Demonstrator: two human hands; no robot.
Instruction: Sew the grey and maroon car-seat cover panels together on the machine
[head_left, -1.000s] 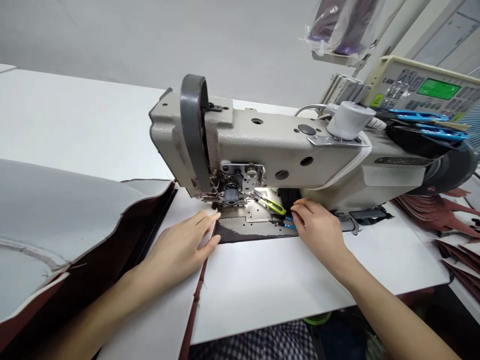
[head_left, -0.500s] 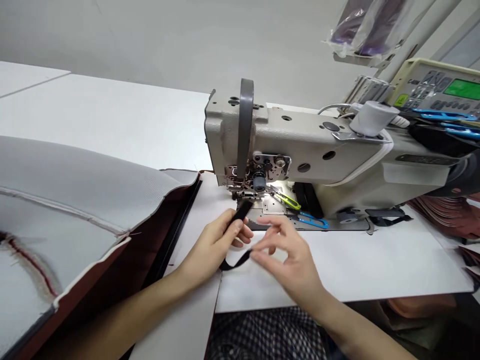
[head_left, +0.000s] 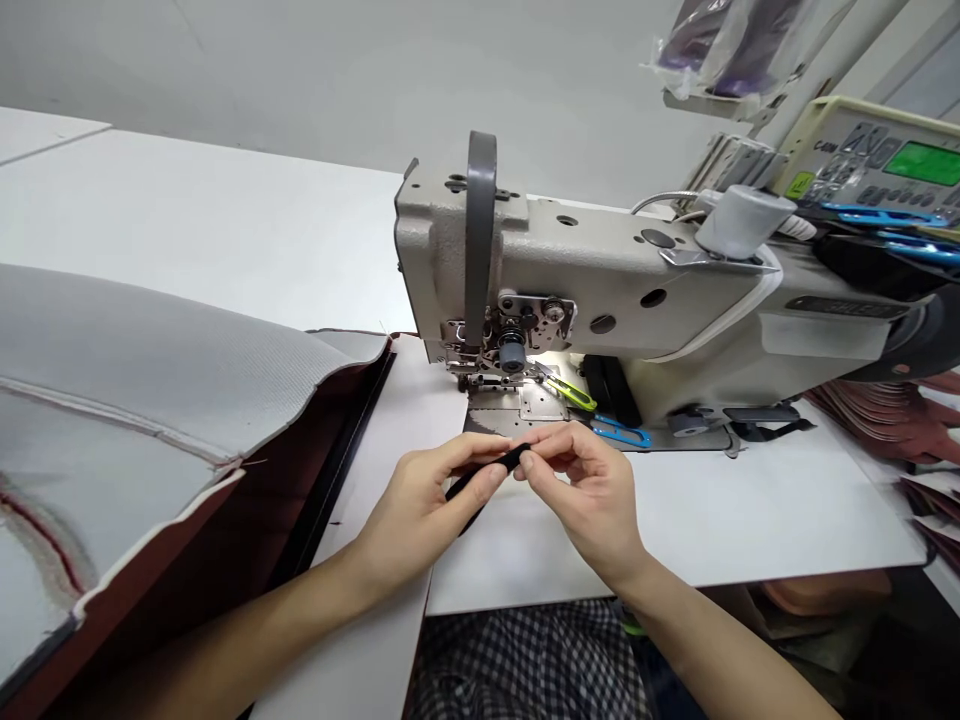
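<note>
A short black fabric strap [head_left: 511,460] is held between both hands, just in front of the sewing machine [head_left: 555,280]. My left hand [head_left: 427,495] pinches it between thumb and fingers, and part of the strap hangs below that thumb. At the strap's right end, my right hand [head_left: 585,490] closes thumb and fingertips on it. The fingertips of both hands nearly meet. Behind them lies the needle plate [head_left: 499,405] under the lit presser foot area. Part of the strap is hidden by my fingers.
Yellow thread snips [head_left: 570,392] and blue thread snips [head_left: 622,432] lie on the machine bed. A large grey and dark red sewn cover [head_left: 165,370] spreads over the left of the white table [head_left: 720,520]. Stacked dark red pieces [head_left: 877,420] sit at right; a control box [head_left: 870,160] stands behind.
My right hand has come up and left, bringing the strap's loose end to my left hand. The strap's hanging loop has closed up. The view has shifted slightly.
</note>
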